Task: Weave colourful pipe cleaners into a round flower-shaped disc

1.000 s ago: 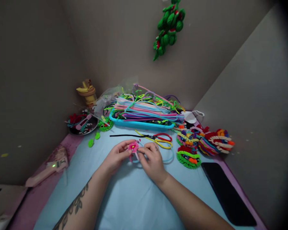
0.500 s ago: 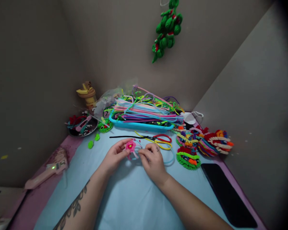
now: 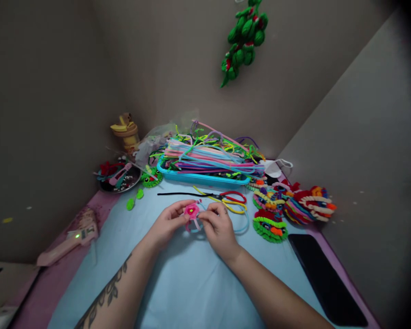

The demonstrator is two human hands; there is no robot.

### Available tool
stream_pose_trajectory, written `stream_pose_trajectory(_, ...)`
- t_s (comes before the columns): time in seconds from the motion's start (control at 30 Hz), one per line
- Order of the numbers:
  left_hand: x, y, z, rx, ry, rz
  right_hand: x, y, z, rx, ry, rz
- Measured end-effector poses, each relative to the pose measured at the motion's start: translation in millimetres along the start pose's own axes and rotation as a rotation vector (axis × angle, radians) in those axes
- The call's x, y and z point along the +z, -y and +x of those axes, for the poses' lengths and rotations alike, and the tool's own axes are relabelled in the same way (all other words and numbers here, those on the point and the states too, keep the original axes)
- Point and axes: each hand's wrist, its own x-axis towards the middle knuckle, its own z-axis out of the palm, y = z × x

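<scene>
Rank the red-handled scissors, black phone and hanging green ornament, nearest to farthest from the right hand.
1. Red-handled scissors, just beyond the right hand.
2. Black phone, lying off to its right.
3. Hanging green ornament, high up, at the back.

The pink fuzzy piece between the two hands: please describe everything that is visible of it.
The pink fuzzy piece is a small round coil, seemingly of pipe cleaner, bright pink with a yellow spot at its centre. Pink and light blue strands hang from its lower edge. It is held over the blue mat, its face turned toward the camera. The left hand pinches its left side and the right hand its right side. Finer detail is too small to tell.
</scene>
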Motion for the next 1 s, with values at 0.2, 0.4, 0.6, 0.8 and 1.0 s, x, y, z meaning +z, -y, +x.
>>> stream_pose_trajectory(0.2,1.7,1,0,-0.017,0.002,-0.034,0,4,1,0.042,0.024,0.015)
stream_pose_trajectory(0.4,4.0,2,-1,-0.021,0.002,-0.029,1,6,0,0.098,-0.032,0.063)
stream_pose_trajectory(0.6,4.7,4,1,0.003,-0.007,0.027,4,7,0,0.116,-0.045,0.078)
stream_pose_trajectory(0.8,9.8,1,-1,0.205,-0.173,0.201,-2,15,-1,0.002,-0.135,-0.116)
stream_pose_trajectory(1.0,16.7,0,-10,0.374,-0.309,0.193,-5,29,-4,-0.073,-0.107,-0.076)
